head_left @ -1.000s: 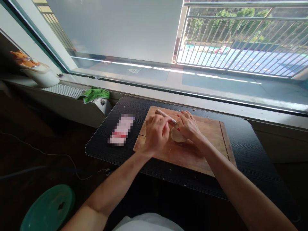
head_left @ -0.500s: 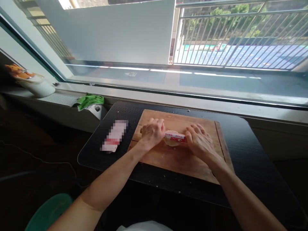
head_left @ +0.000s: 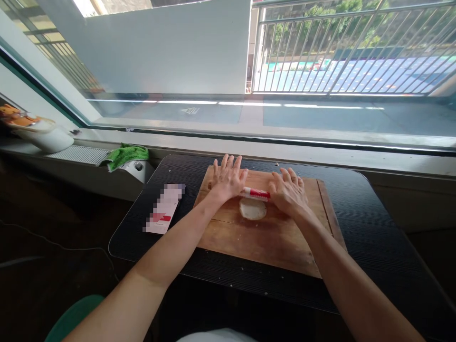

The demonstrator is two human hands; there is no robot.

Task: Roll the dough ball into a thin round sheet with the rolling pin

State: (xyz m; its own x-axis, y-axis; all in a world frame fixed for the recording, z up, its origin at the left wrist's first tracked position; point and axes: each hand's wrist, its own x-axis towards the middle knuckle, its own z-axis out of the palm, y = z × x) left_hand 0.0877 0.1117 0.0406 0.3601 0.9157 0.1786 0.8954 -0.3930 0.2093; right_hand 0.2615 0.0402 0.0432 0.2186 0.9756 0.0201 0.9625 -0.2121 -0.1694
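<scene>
A rolling pin (head_left: 259,194) with a red and white printed wrapper lies crosswise on the wooden board (head_left: 263,247). My left hand (head_left: 228,179) rests palm down over its left part, fingers stretched forward and spread. Over the right part lies my right hand (head_left: 289,191), its fingers also extended and apart. Both ends of the pin are mostly covered by the hands. Just on the near side of the pin, a small flat round of pale dough (head_left: 252,209) lies uncovered on the board.
The board sits on a black table (head_left: 359,213) with scattered crumbs. A pinkish flat item (head_left: 162,211), blurred by pixelation, lies left of the board. A green cloth (head_left: 126,156) and a white pot (head_left: 50,135) stand along the window ledge. A green tub (head_left: 73,316) shows at lower left.
The rolling pin has rolled away from me, off the dough, which now shows whole. My hands moved forward with it, and the left fingers went from curled to stretched out.
</scene>
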